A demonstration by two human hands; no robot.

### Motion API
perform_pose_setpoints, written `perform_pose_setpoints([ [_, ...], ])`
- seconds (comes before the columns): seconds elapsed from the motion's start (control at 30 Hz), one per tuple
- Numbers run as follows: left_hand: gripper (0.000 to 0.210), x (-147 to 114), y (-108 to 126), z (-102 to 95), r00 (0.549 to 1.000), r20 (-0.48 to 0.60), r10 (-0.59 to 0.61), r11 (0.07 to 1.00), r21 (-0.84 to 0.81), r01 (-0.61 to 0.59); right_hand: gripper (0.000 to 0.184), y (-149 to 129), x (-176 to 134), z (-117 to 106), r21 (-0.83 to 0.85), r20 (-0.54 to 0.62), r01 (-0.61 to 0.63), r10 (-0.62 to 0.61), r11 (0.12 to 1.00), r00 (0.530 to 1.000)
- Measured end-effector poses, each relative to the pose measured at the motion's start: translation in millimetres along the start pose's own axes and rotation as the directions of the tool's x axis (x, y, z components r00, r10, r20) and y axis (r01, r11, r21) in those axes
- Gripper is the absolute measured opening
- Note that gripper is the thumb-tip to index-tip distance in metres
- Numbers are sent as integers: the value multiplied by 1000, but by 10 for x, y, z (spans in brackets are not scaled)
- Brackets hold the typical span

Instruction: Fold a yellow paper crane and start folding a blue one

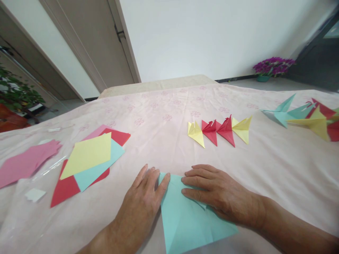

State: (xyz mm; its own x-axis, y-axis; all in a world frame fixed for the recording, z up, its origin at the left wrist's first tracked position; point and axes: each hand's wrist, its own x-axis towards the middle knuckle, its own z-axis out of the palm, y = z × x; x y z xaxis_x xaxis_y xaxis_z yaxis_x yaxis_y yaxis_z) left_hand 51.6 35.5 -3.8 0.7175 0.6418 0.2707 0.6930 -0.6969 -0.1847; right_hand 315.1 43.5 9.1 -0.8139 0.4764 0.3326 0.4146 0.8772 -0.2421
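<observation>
A light blue sheet of origami paper (185, 225) with crease lines lies on the cloth between my hands, its far edge folded over. My left hand (144, 199) rests along the paper's left side, fingers stretched out, the thumb on the far left corner. Across the right part of the paper lies my right hand (219, 192), flat with its fingers extended over the folded flap (196, 199). Neither hand grips the sheet. The right palm hides some of the paper's right edge.
Yellow (91, 155), blue and red sheets lie fanned at the left, beside a pink stack (29, 162). Folded red (225, 130) and yellow shapes stand in a row beyond my right hand. Several folded cranes (315, 116) cluster at the far right of the flowered tablecloth (153, 116).
</observation>
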Motion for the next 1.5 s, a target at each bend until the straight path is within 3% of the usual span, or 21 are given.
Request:
perform_pose_setpoints([
  [0.17, 44, -15, 7, 21, 999, -43, 3, 1000, -20, -4, 30, -7, 16, -5, 11, 22, -14, 14, 1000, 1000],
  [0.37, 43, 38, -49, 18, 988, -68, 142, 988, -58, -146, 32, -10, 22, -9, 9, 14, -12, 11, 1000, 1000],
  [0.63, 53, -11, -23, 26, 996, 28, 87, 992, -93, -84, 29, 4, -38, 6, -11, -21, 17, -17, 1000, 1000],
  [0.83, 54, -23, 9, 45, 997, 22, 68, 994, -83, -66, 28, -34, -35, -53, -41, 1, 2, -2, 999, 1000],
  [1.07, 51, -11, 3, 55, 995, -34, 89, 994, -61, -91, 32, -75, -90, -94, -58, 139, -54, 61, 997, 988],
  [1.33, 48, -34, 6, 97, 994, -30, 103, 994, -35, -104, 39, -229, -223, -150, -54, 93, -101, 106, 993, 990],
  [1.5, 48, -5, -1, 94, 978, -85, 192, 979, -59, -197, 34, -400, -235, -209, -102, 66, -192, 199, 976, 978],
])
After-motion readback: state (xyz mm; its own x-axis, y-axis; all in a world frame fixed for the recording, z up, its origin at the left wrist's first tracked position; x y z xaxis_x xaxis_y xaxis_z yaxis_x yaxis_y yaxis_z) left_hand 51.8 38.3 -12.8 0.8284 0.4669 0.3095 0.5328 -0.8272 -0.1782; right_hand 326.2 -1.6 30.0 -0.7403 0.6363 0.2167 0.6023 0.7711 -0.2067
